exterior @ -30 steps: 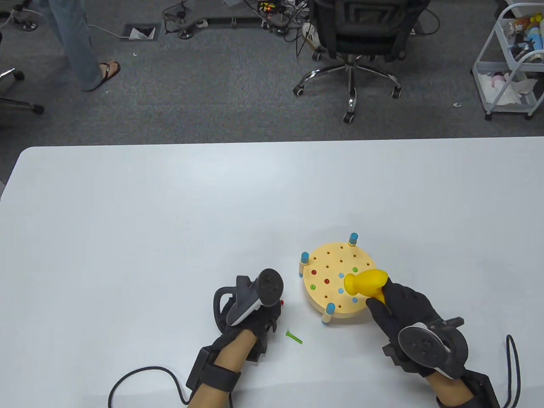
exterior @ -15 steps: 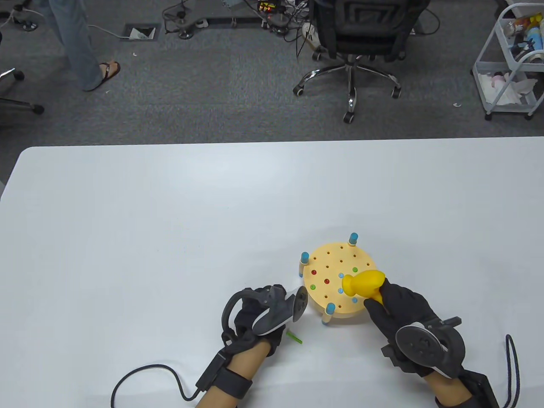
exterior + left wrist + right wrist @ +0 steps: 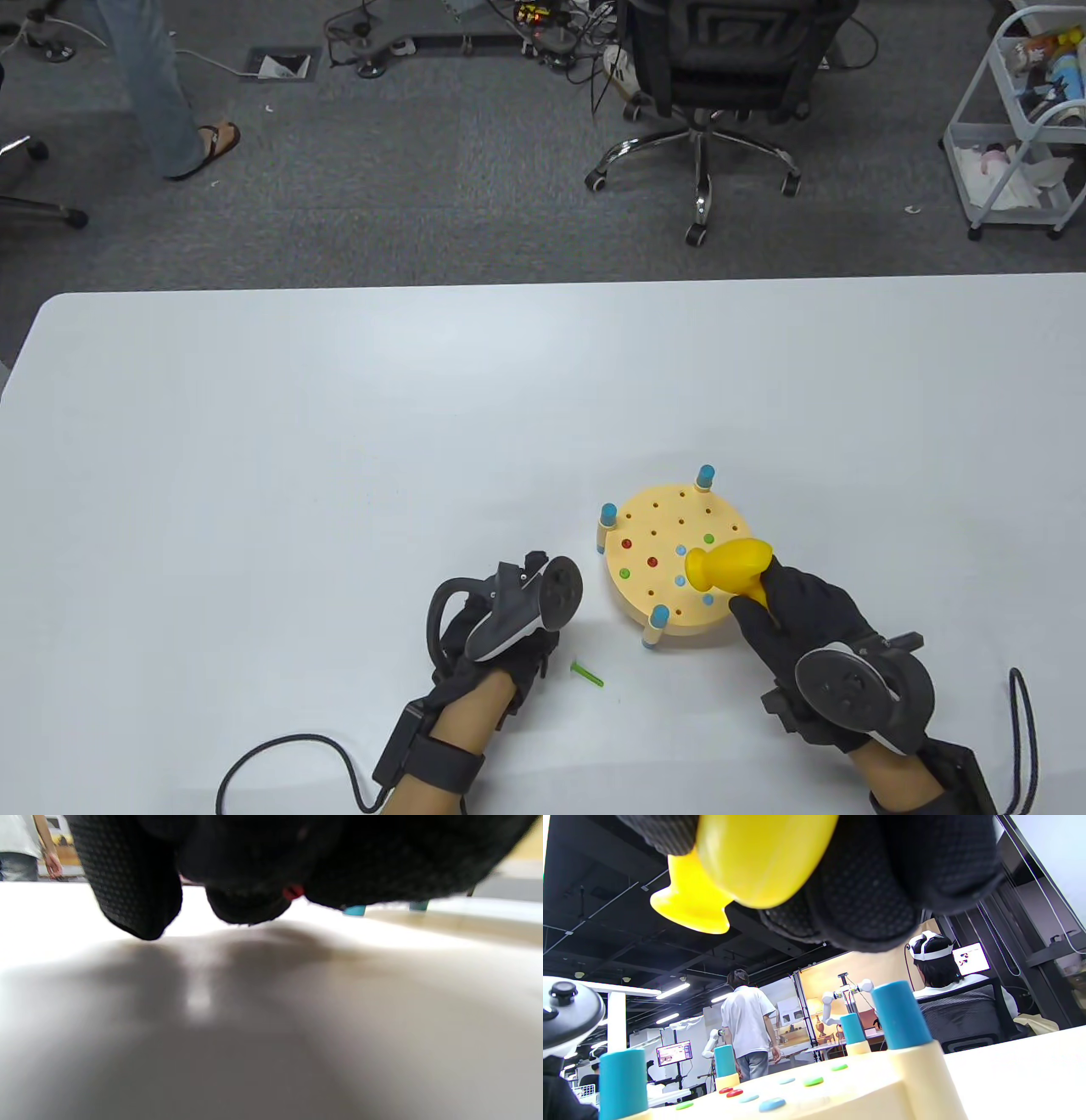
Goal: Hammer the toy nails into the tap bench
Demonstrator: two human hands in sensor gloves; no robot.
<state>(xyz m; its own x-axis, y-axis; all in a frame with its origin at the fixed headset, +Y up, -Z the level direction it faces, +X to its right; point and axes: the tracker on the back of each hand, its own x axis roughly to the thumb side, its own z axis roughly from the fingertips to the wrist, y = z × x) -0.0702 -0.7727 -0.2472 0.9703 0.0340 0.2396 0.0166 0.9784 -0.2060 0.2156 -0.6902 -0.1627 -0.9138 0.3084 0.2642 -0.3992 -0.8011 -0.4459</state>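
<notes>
The round yellow tap bench [image 3: 670, 518] stands on blue-capped legs at the table's near right, with red, green and blue nail heads sunk in its top. My right hand [image 3: 764, 607] grips the yellow toy hammer [image 3: 731, 567], its head held just above the bench's near side; the right wrist view shows the hammer [image 3: 755, 857] above the bench [image 3: 840, 1094]. My left hand [image 3: 534, 654] is on the table left of the bench. In the left wrist view its curled fingers [image 3: 140, 891] pinch a small red nail [image 3: 293, 892]. A green nail [image 3: 587, 673] lies loose between the hands.
The white table [image 3: 339, 441] reaches far to the left and back. Black cables trail off both wrists at the near edge [image 3: 280, 755]. An office chair [image 3: 704, 93] and a wire cart [image 3: 1018, 127] stand on the floor beyond the table.
My left hand swung right to the bench's left edge, then drew back left to about where it began. The right hand and hammer stayed almost still.
</notes>
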